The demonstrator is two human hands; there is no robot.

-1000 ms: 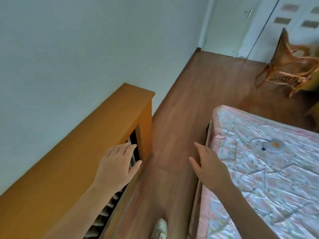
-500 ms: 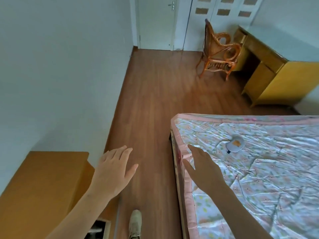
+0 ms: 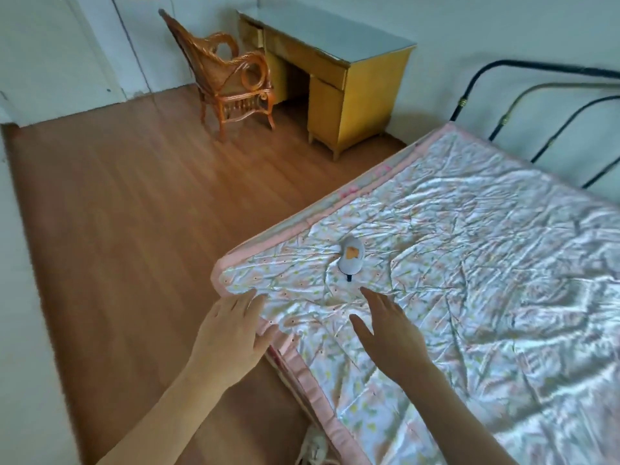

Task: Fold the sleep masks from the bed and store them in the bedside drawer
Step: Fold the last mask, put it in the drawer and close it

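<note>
A small grey sleep mask (image 3: 351,259) with an orange patch and a dark strap end lies on the floral satin bedspread (image 3: 469,280), near the bed's close corner. My right hand (image 3: 389,333) hovers over the spread just below the mask, fingers apart and empty. At the bed's pink edge my left hand (image 3: 231,333) is held flat and empty too, fingertips over the hem. The bedside drawer is out of view.
A wicker chair (image 3: 231,75) and a yellow desk (image 3: 335,72) stand at the far wall. A black metal bed frame (image 3: 536,105) rises at the right. Wooden floor (image 3: 117,229) stretches to the left of the bed. A shoe (image 3: 313,448) shows at the bottom.
The view has swung right, from the wooden bedside cabinet to the bed. Both hands have travelled from the cabinet to the bed's corner, close to the mask.
</note>
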